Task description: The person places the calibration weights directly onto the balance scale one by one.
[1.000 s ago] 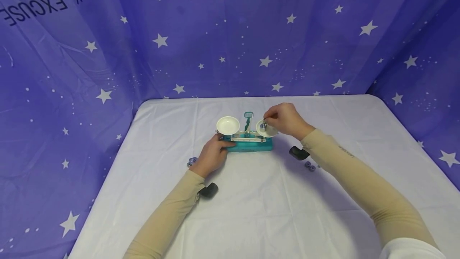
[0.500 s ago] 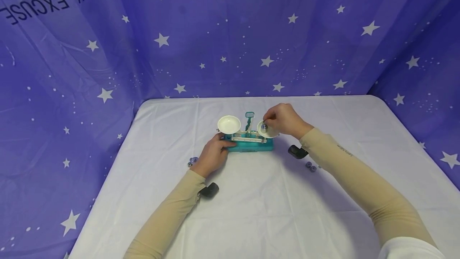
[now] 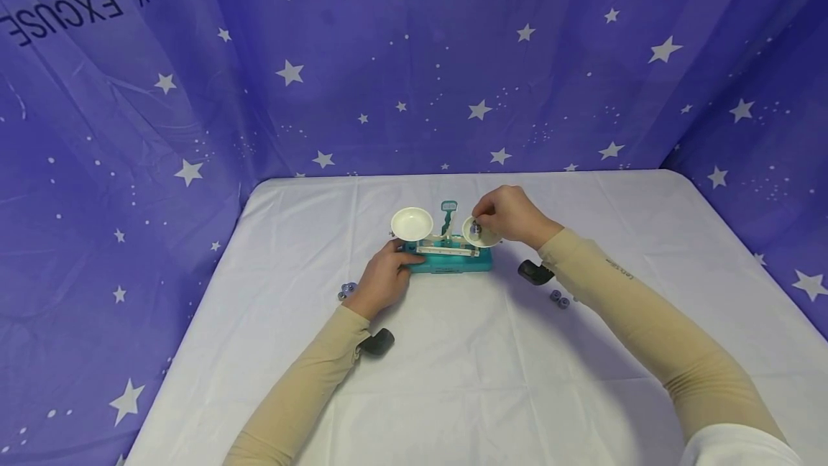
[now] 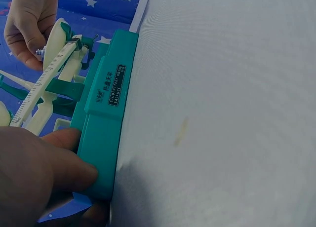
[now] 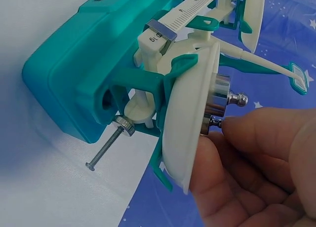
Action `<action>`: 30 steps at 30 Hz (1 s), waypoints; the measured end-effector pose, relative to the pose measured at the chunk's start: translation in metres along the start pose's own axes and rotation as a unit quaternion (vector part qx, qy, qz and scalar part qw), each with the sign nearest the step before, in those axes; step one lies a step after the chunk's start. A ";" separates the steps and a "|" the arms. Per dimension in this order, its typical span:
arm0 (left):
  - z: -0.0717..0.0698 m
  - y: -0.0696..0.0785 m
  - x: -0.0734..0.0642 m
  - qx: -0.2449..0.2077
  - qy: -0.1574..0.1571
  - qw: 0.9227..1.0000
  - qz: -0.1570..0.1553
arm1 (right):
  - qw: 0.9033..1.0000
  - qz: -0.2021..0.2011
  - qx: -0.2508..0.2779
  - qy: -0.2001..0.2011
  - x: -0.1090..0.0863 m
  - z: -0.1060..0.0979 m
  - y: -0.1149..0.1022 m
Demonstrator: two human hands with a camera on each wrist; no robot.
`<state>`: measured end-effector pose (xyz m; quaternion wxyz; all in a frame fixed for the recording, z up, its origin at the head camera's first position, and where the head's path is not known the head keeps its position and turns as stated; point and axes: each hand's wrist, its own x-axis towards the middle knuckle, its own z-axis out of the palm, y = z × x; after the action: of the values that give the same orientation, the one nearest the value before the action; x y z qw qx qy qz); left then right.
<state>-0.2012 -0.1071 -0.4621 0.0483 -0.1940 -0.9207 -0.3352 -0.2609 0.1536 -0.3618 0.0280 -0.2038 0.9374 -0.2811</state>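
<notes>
A teal tray balance (image 3: 449, 263) with two white pans stands on the table. My left hand (image 3: 382, 279) grips the left end of its base, the thumb (image 4: 81, 172) on the front face. At the right pan (image 5: 190, 118), my right hand (image 3: 515, 216) pinches the knob of a small metal weight (image 5: 205, 125) between thumb and finger. Beside it on the same pan stands a larger metal weight (image 5: 218, 94) with a round knob. The left pan (image 3: 412, 224) holds nothing and sits higher than the right one.
Small metal weights (image 3: 347, 290) lie left of the left wrist, and more weights (image 3: 559, 299) lie below the right forearm. Black wrist cameras (image 3: 377, 342) hang under both sleeves. The white tablecloth (image 3: 446, 380) ends at a purple starry curtain (image 3: 388, 78).
The right hand stays over the right pan, its fingers shifting only slightly at the weights. The left pan has risen a touch against the right. The left hand keeps its grip on the base.
</notes>
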 end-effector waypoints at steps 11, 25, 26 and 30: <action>0.000 0.000 0.000 0.000 -0.002 1.000 -0.002 | 1.000 0.003 -0.008 0.007 -0.007 -0.007 0.001; -0.001 0.000 0.000 0.007 0.003 1.000 0.010 | 0.995 0.074 0.014 0.072 -0.075 -0.048 0.045; -0.001 0.000 0.000 0.006 0.003 1.000 0.009 | 0.994 0.083 0.014 0.074 -0.082 -0.049 0.049; -0.001 0.001 0.001 0.002 0.004 1.000 0.006 | 0.991 0.101 0.018 0.083 -0.107 -0.048 0.069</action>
<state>-0.2016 -0.1071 -0.4610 0.0542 -0.1984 -0.9198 -0.3341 -0.1963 0.2735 -0.3648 -0.0180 -0.0834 0.9469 -0.3100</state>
